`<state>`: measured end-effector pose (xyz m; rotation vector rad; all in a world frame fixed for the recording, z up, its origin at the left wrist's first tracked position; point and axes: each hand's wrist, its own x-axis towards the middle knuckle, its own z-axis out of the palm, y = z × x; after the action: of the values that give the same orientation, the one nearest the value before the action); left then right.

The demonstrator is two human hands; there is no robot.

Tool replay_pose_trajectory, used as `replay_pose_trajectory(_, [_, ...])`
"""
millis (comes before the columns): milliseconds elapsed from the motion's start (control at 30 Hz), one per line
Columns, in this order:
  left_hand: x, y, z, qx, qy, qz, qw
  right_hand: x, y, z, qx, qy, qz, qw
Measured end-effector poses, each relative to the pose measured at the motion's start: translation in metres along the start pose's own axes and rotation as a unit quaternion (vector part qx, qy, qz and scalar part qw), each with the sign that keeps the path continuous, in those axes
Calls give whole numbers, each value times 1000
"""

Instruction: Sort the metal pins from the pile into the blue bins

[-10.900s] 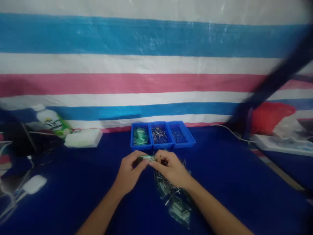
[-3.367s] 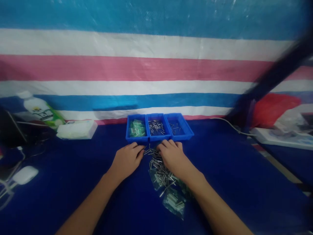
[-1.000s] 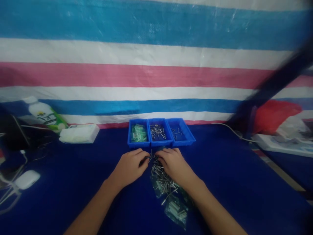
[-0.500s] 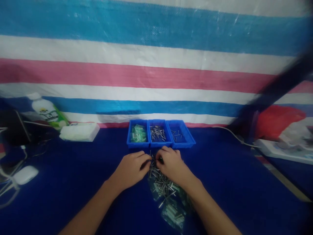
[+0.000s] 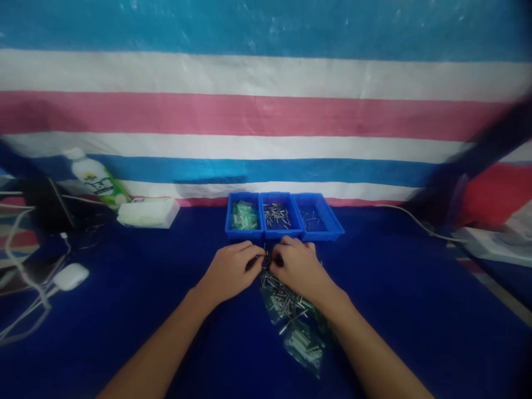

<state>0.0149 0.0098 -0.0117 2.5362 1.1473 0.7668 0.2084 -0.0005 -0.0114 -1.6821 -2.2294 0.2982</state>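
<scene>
Both my hands rest on a dark blue cloth, fingertips meeting over a pile of small metal pins point(image 5: 277, 295). My left hand point(image 5: 233, 270) pinches at the pile's top end with curled fingers. My right hand point(image 5: 298, 267) lies on the pins, its fingers bent down among them; whether either hand grips a pin is too blurred to tell. Clear plastic bags point(image 5: 302, 343) with greenish parts lie under and below the pile. Just beyond my fingers stand three blue trays: the left tray point(image 5: 243, 231) holds green parts, the middle tray point(image 5: 277, 233) many pins, the right tray point(image 5: 332, 224) a few.
A striped tarpaulin point(image 5: 266, 111) hangs behind the table. At the left are a tipped bottle point(image 5: 95, 178), a white box point(image 5: 148, 213), a white mouse point(image 5: 70, 276) and cables. A white cable point(image 5: 419, 221) and a dark bar point(image 5: 477, 160) are at the right.
Long ago both hands held a small part up between them; now they are down on the pin pile. In the last second the fingertips only shift slightly; the camera has turned a little.
</scene>
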Motion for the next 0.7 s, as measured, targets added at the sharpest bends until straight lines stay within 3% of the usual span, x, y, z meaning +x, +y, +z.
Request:
replay_pose_trajectory(167, [-2, 2, -2, -27, 34, 18, 999, 1, -2, -1, 26, 32, -24, 999])
replay_pose_trajectory(367, [-4, -2, -8, -51, 88, 20, 995, 4, 3, -15, 210, 43, 18, 976])
replay_pose_trajectory(500, [-4, -3, -11, -60, 94, 24, 993, 0, 8, -26, 353, 87, 40, 931])
replay_pose_trajectory(700, [-5, -3, -9, -65, 88, 22, 994, -7, 17, -43, 542, 113, 94, 828])
